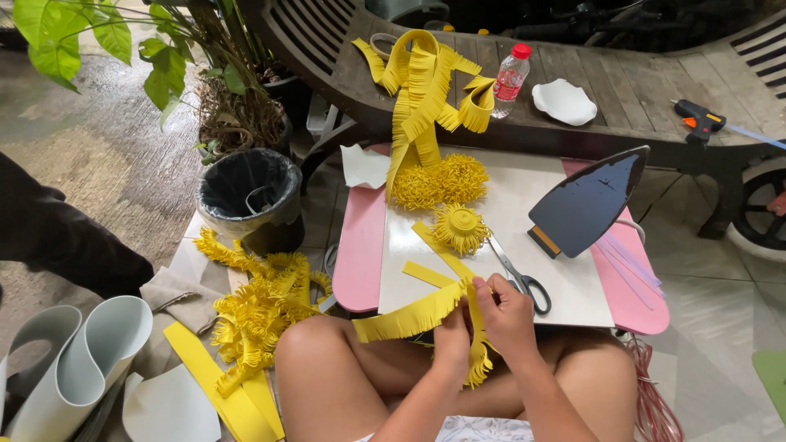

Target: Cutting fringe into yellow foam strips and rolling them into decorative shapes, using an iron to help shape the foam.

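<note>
Your left hand (453, 336) and right hand (506, 315) meet at the counter's (360, 254) near edge, fingers of both clamped on one yellow fringed strip (407, 317) trailing left over your knee. Just beyond lie one pair of scissors (520, 278) and one finished fringed flower (460, 227). An iron (585, 203) stands upright toward the right edge. Two more yellow pompoms (440, 182) sit at the far edge. One plastic bottle (510, 79) stands on the bench behind.

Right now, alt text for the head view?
Both hands, left hand and right hand, hold a yellow fringed strip over bare knees. Scissors, yellow fringed flowers and an upright iron sit on a pink table.
</note>
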